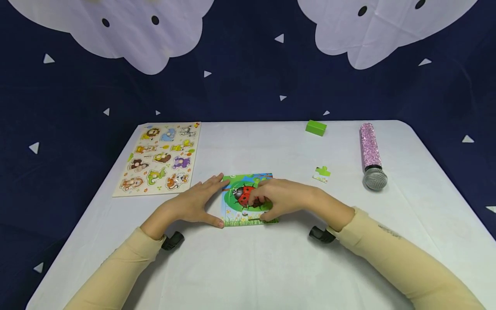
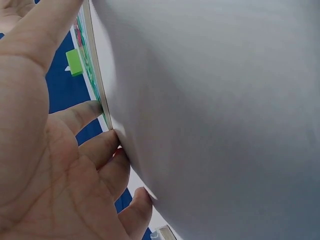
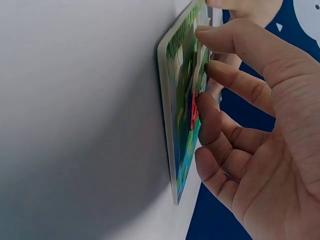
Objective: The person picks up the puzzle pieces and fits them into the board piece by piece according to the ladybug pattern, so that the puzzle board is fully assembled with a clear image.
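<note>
A small ladybug jigsaw puzzle (image 1: 232, 204) lies on the table between both hands, with a red ladybug on green and a grassy lower border. My left hand (image 1: 193, 202) rests at its left edge, thumb by the near corner and fingers stretched toward the far corner. Over the puzzle's right part, my right hand (image 1: 288, 196) bends its fingers and thumb onto a puzzle piece (image 3: 198, 75), which stands slightly tilted above the board in the right wrist view. Part of the ladybug is hidden under those fingers. One loose green-and-white puzzle piece (image 1: 322, 174) lies to the right.
At the back left lies an animal peg board (image 1: 156, 159). A green block (image 1: 315, 128) sits near the table's far edge. Farther right is a microphone (image 1: 372, 157) with a glittery pink handle. A dark blue cloth with clouds hangs behind the white table (image 1: 240, 267).
</note>
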Available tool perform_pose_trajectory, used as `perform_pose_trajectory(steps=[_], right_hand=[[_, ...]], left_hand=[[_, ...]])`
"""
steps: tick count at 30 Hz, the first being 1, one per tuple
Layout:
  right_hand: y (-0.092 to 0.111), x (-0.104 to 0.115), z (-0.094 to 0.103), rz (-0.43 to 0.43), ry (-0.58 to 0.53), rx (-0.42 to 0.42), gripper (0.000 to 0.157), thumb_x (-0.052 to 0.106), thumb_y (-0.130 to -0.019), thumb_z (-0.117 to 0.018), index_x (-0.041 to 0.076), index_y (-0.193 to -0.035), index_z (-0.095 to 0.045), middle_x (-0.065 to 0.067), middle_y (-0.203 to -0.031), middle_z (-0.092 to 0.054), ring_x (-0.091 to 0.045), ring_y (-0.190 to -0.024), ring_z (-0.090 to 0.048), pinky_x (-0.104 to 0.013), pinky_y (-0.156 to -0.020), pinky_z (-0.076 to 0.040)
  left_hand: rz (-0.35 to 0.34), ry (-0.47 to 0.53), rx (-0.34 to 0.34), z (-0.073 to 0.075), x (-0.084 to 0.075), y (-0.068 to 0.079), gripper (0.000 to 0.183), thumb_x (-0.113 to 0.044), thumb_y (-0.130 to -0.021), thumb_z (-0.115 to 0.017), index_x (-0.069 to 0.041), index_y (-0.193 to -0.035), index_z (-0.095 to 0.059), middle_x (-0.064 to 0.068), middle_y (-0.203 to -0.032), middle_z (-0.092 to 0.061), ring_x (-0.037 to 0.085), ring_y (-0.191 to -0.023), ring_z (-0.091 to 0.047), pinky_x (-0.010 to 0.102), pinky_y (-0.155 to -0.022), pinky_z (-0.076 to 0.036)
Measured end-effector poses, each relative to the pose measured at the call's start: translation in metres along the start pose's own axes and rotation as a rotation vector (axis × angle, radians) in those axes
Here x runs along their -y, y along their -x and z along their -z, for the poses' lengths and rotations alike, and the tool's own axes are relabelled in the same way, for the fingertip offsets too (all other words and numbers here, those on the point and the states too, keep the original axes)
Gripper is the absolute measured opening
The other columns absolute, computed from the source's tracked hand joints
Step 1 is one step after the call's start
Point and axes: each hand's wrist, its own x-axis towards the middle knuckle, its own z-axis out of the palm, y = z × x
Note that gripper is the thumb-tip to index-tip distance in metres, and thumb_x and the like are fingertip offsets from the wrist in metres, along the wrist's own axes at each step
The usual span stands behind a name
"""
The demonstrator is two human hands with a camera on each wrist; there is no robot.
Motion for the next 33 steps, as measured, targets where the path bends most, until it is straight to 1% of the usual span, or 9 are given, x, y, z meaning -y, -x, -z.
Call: perform_pose_trajectory(steps=[4,13,18,33], right_hand=[[-0.005,0.005,-0.002,0.023,0.006,0.008,0.032,0.028,-0.089,-0.085,0.021,-0.119,-0.076,0.007,-0.102,-0.069,-0.011,-0.094,-0.058,-0.026,-0.083,-0.053],[-0.012,0.008,-0.004,0.033,0.025,0.009,0.033,0.029,-0.09,-0.085,0.021,-0.121,-0.077,0.007,-0.104,-0.069,-0.01,-0.093,-0.057,-0.026,-0.082,-0.051],[-0.013,0.009,-0.004,0.033,0.026,0.012,0.032,0.029,-0.09,-0.086,0.022,-0.12,-0.077,0.007,-0.103,-0.069,-0.009,-0.093,-0.056,-0.027,-0.082,-0.05],[-0.015,0.007,-0.006,0.041,0.008,0.007,0.03,0.027,-0.09,-0.086,0.021,-0.118,-0.077,0.006,-0.099,-0.068,-0.012,-0.092,-0.059,-0.024,-0.08,-0.05]], left_hand=[[-0.001,0.003,0.001,0.0,0.0,0.0,0.125,-0.061,-0.079,-0.09,-0.015,-0.173,-0.021,0.015,-0.182,-0.008,0.039,-0.169,-0.013,0.065,-0.135,-0.016],[-0.003,0.0,0.004,0.001,0.0,-0.001,0.125,-0.061,-0.08,-0.089,-0.015,-0.173,-0.021,0.015,-0.182,-0.008,0.04,-0.169,-0.013,0.065,-0.135,-0.016],[-0.002,-0.005,0.005,0.001,0.0,-0.001,0.125,-0.062,-0.08,-0.089,-0.015,-0.173,-0.021,0.015,-0.182,-0.007,0.04,-0.169,-0.013,0.065,-0.135,-0.016],[0.0,0.006,0.006,-0.001,0.002,-0.001,0.125,-0.062,-0.08,-0.089,-0.016,-0.173,-0.02,0.014,-0.183,-0.007,0.039,-0.169,-0.012,0.065,-0.135,-0.016]])
